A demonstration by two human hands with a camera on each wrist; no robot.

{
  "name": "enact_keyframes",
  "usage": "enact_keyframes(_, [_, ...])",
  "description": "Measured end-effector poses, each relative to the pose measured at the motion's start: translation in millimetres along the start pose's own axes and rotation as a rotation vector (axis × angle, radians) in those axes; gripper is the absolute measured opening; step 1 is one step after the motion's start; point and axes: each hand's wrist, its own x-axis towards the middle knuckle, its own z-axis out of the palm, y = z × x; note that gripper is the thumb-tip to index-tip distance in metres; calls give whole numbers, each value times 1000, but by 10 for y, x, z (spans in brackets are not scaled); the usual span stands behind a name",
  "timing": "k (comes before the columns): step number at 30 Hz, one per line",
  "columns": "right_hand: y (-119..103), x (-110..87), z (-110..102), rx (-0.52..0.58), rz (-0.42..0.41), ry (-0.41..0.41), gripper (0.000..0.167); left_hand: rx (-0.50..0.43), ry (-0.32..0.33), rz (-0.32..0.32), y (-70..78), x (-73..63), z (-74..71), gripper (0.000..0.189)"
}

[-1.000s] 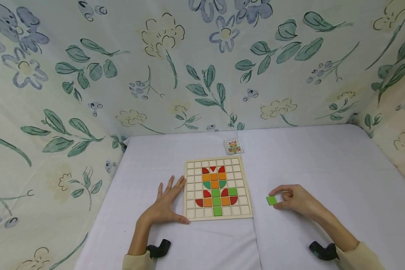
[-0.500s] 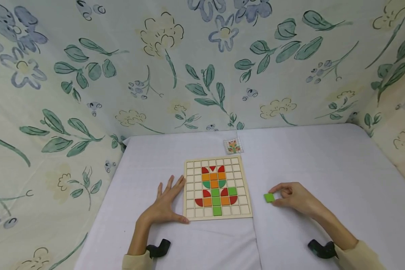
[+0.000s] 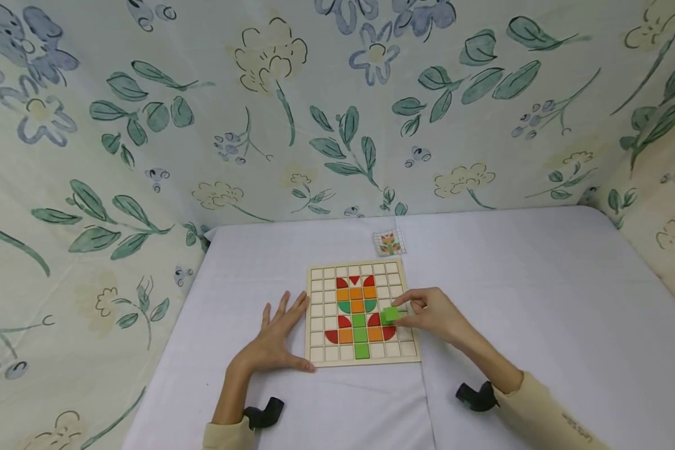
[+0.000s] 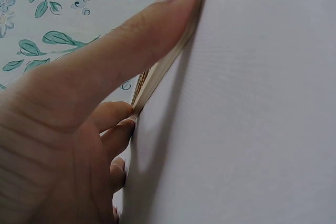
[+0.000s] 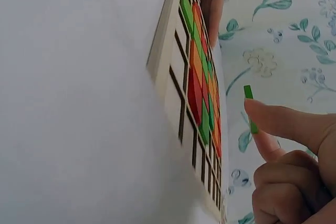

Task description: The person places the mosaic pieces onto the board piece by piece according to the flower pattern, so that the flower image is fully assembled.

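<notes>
A square wooden grid board [image 3: 318, 353] lies on the white cloth, its middle cells filled with red, orange and green tiles in a flower-like pattern. My left hand [image 3: 274, 342] has its fingers spread along the board's left edge, with the thumb at the near left corner. The left wrist view shows that thumb [image 4: 131, 45] against the wooden rim. Between thumb and index finger, my right hand [image 3: 434, 314] pinches a green square tile [image 3: 390, 314] over the board's right side. In the right wrist view the tile [image 5: 248, 92] is seen edge-on, raised above the grid.
Behind the board lies a small card [image 3: 389, 243] printed with a similar coloured pattern. A flower-printed curtain [image 3: 337, 112] rises beyond the table's far edge. White cloth [image 3: 512, 269] covers the table, with a crease running toward the front.
My right hand has carried the green tile leftward from the cloth beside the board to over the board's right side. The left hand has stayed at the board's edge.
</notes>
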Motion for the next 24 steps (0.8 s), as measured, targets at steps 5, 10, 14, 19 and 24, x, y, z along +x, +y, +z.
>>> enact_keyframes(5, [-202, 149, 379, 6, -56, -40, 26, 0, 3, 6, -6, -1, -1, 138])
enact_keyframes(10, [-328, 261, 666, -6, -73, -47, 24, 0, 7, 22, -7, -6, -8, 138])
enact_keyframes(14, [-418, 316, 799, -21, -80, -48, 23, -3, 6, 32, -9, -4, -12, 138])
enact_keyframes(19, [-479, 376, 913, -62, -113, -36, 23, 10, 5, 34, -23, 4, -3, 138])
enact_keyframes(24, [-486, 392, 942, -60, -110, -25, 23, 10, 5, 28, -28, 3, 1, 138])
